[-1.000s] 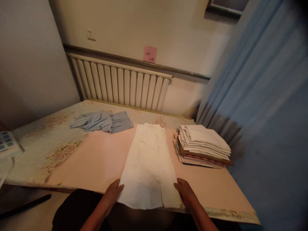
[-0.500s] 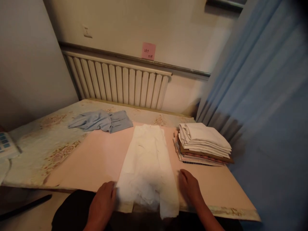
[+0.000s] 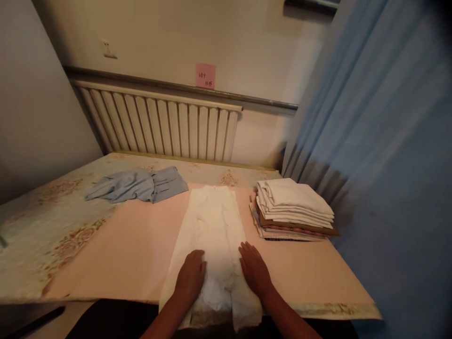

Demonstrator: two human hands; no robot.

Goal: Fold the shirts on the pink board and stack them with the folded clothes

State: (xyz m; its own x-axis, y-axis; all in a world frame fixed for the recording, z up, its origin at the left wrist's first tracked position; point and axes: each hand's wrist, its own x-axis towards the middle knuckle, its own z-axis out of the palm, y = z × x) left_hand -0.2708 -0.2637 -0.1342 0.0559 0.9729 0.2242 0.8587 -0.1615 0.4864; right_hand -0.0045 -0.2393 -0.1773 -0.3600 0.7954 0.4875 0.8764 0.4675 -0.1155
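Note:
A white garment [image 3: 215,221] lies lengthwise in front of me, its lower end split into two parts at the table's front edge. Whether it is a shirt or trousers I cannot tell. My left hand [image 3: 191,273] rests on its left side, fingers pointing forward and the thumb apart. On its right side lies my right hand [image 3: 253,268], palm down with fingers stretched out. Neither hand grips the cloth. Some wrinkles show between the hands and near the lower edge.
A stack of folded cloths [image 3: 294,207] stands to the right. A crumpled blue-grey garment [image 3: 137,185] lies at the back left. Beneath are a pink sheet [image 3: 130,249] and a floral table cover [image 3: 31,240]. A radiator [image 3: 162,122] is behind, a blue curtain [image 3: 388,165] at right.
Both my hands have moved inward from beside the white garment onto it. The view has shifted a little, so the device at the left edge is mostly out of sight.

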